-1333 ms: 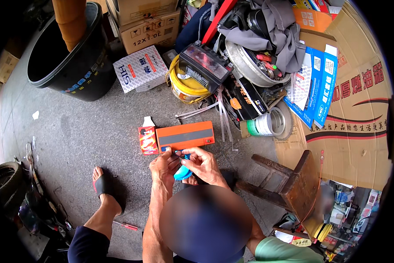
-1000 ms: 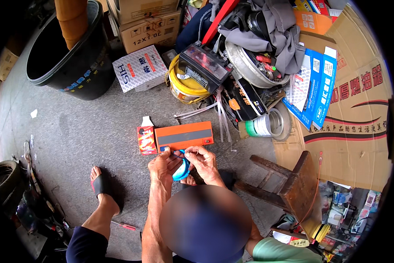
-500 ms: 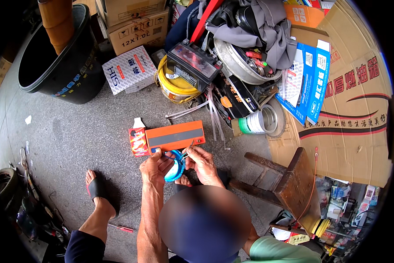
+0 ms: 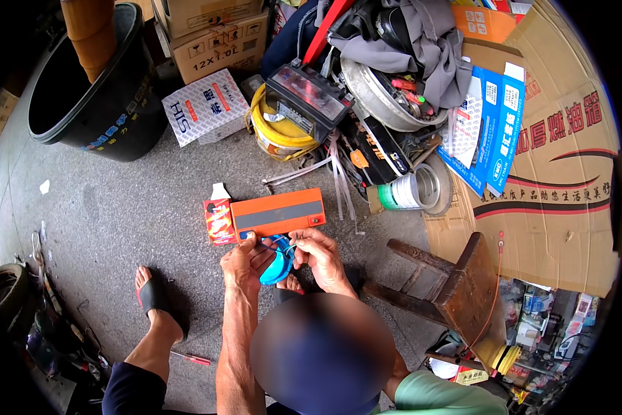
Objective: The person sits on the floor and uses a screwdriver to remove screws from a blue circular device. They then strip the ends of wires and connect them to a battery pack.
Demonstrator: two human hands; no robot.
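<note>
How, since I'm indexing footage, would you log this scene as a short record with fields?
Left hand: at the left edge of a blue round object; grip unclear
Right hand: just right of that object; anything pinched is too small to tell
Ahead of hands: orange, grey-striped box; red box at its left end
Right of hands: wooden stool
Upper left: black tub

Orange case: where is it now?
In the head view, just left of centre, the orange case lies on the floor beyond the left hand, right of the small red box.
</note>
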